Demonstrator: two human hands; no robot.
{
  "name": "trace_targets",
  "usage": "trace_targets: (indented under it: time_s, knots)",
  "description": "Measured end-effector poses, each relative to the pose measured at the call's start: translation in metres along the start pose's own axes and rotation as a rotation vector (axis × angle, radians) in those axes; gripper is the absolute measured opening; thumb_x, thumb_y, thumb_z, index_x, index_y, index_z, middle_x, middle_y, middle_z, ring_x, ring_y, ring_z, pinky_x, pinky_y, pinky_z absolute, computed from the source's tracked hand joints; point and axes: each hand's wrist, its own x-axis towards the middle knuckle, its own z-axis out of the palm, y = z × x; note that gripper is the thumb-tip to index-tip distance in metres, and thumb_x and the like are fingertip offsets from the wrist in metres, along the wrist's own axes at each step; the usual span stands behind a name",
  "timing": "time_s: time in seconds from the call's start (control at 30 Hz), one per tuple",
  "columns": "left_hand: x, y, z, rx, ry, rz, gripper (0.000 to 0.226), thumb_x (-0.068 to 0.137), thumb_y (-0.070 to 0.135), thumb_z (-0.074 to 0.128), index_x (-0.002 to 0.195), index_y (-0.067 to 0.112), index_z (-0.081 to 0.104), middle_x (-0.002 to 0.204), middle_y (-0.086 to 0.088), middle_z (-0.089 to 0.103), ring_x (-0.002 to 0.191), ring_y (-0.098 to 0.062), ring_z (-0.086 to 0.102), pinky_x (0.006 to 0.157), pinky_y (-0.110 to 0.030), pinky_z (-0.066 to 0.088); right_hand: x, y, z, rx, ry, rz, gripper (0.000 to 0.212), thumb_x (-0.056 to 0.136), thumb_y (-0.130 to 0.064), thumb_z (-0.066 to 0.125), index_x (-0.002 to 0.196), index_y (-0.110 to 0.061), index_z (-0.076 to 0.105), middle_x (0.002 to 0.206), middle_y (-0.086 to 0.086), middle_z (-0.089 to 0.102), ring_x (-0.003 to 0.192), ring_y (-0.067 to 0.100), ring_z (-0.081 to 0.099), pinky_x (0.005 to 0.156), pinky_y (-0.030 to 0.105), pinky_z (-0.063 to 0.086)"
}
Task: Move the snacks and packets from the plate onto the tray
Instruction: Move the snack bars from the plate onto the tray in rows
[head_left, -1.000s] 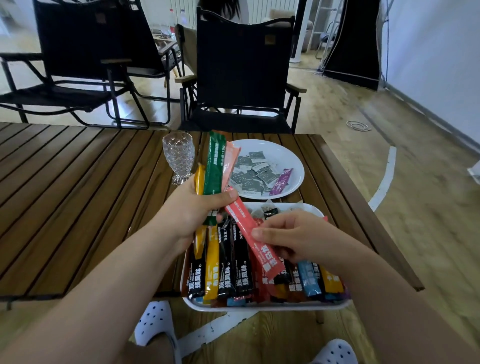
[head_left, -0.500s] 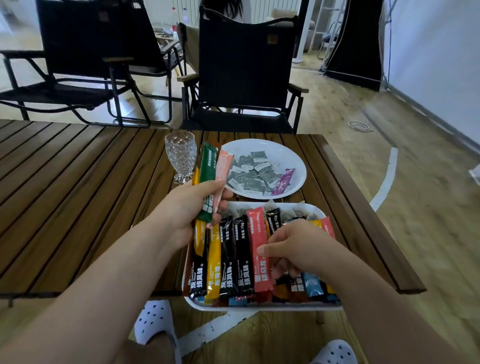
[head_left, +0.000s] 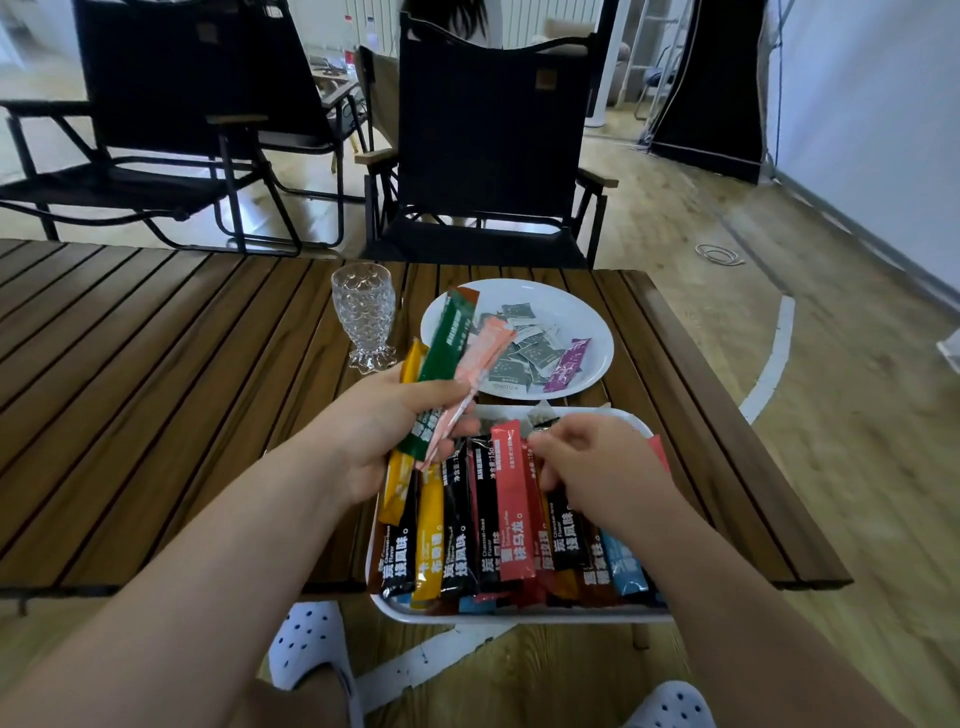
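A white plate (head_left: 582, 312) at the table's far side holds several small grey packets (head_left: 524, 353) and a purple stick packet (head_left: 566, 364). In front of it a white tray (head_left: 519, 616) carries a row of stick packets, among them a red stick packet (head_left: 511, 509). My left hand (head_left: 384, 436) grips a fan of stick packets above the tray's left end: a green one (head_left: 447, 338), a pink one (head_left: 480, 358) and a yellow one (head_left: 397, 488). My right hand (head_left: 597, 462) hovers over the tray with fingers curled at the top of the row; what they pinch is hidden.
A patterned clear glass (head_left: 363, 317) stands left of the plate. The slatted wooden table (head_left: 156, 374) ends just right of the tray. Black folding chairs (head_left: 488, 145) stand beyond the far edge. The tray overhangs the near edge above my white shoes.
The red stick packet left my right hand and now lies flat in the tray's row. My right hand shifted to the upper end of the row. My left hand kept its bundle.
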Motion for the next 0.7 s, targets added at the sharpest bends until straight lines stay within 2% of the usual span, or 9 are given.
trace_targets:
  time_s: [0.13,0.23,0.33,0.37,0.43,0.53,0.6,0.67,0.7]
  knots:
    - [-0.003,-0.004,0.004,0.159,-0.130,-0.007,0.032,0.090,0.009,0.073,0.121,0.013,0.064,0.095,-0.012,0.079,0.079,-0.017,0.075,0.055,-0.024,0.058,0.004,0.001,-0.006,0.573,0.043,-0.060,0.016,0.095,-0.043,0.065,0.098,-0.029,0.073,0.087,-0.004,0.076,0.057,0.003,0.056,0.046,0.020,0.042]
    - [-0.005,-0.005,0.006,0.203,-0.217,-0.041,0.036,0.088,0.010,0.074,0.123,0.013,0.064,0.099,-0.014,0.077,0.081,-0.019,0.075,0.059,-0.025,0.059,0.006,0.001,-0.006,0.763,0.027,-0.041,0.014,0.095,-0.035,0.069,0.099,-0.023,0.076,0.085,0.005,0.072,0.058,0.006,0.055,0.044,0.019,0.042]
    - [-0.007,-0.003,0.010,-0.023,-0.307,-0.099,0.042,0.085,0.007,0.073,0.125,0.008,0.061,0.100,-0.021,0.073,0.081,-0.024,0.074,0.059,-0.028,0.062,0.008,-0.002,-0.009,1.030,0.026,-0.037,0.009,0.098,-0.017,0.064,0.097,-0.014,0.073,0.079,0.005,0.070,0.057,0.006,0.060,0.046,0.019,0.048]
    - [-0.007,-0.002,0.010,-0.098,-0.294,-0.104,0.042,0.085,0.006,0.071,0.125,0.007,0.060,0.100,-0.024,0.073,0.080,-0.026,0.075,0.058,-0.029,0.062,0.008,-0.003,-0.012,1.124,0.026,-0.053,0.010,0.100,-0.014,0.060,0.099,-0.012,0.070,0.080,0.003,0.072,0.059,0.007,0.063,0.049,0.019,0.051]
    - [-0.003,0.000,0.009,-0.185,-0.150,-0.123,0.042,0.084,0.005,0.069,0.125,0.005,0.059,0.106,-0.028,0.074,0.082,-0.029,0.077,0.058,-0.033,0.064,0.007,-0.005,-0.019,1.244,-0.006,-0.140,0.011,0.101,-0.015,0.056,0.101,-0.012,0.067,0.090,0.004,0.075,0.071,0.011,0.069,0.058,0.022,0.056]
    - [0.004,0.000,0.005,-0.318,0.028,-0.158,0.030,0.092,0.002,0.063,0.121,-0.001,0.057,0.102,-0.027,0.075,0.081,-0.029,0.077,0.064,-0.038,0.065,0.003,-0.005,-0.028,1.251,-0.148,-0.316,0.018,0.099,-0.027,0.056,0.092,-0.015,0.067,0.101,0.007,0.071,0.085,0.015,0.065,0.072,0.027,0.056]
    - [0.006,0.001,0.003,-0.418,0.046,-0.167,0.022,0.092,0.001,0.063,0.114,-0.002,0.059,0.097,-0.027,0.075,0.082,-0.031,0.077,0.062,-0.038,0.065,-0.001,-0.005,-0.032,1.099,-0.185,-0.366,0.014,0.093,-0.029,0.063,0.086,-0.019,0.069,0.097,0.006,0.070,0.088,0.014,0.064,0.074,0.028,0.055]
    - [0.006,0.002,0.000,-0.441,0.039,-0.146,0.021,0.089,0.002,0.065,0.110,-0.002,0.062,0.095,-0.026,0.076,0.080,-0.030,0.077,0.058,-0.035,0.064,-0.002,-0.003,-0.032,0.884,-0.174,-0.376,0.006,0.085,-0.023,0.072,0.090,-0.022,0.069,0.099,0.005,0.072,0.093,0.016,0.068,0.077,0.031,0.056]
    - [0.006,0.002,-0.001,-0.436,0.031,-0.128,0.023,0.087,0.002,0.067,0.110,-0.001,0.063,0.095,-0.025,0.076,0.080,-0.029,0.077,0.059,-0.034,0.064,-0.003,-0.001,-0.031,0.780,-0.164,-0.380,0.013,0.084,-0.018,0.072,0.095,-0.023,0.069,0.103,0.005,0.073,0.096,0.016,0.069,0.079,0.032,0.058]
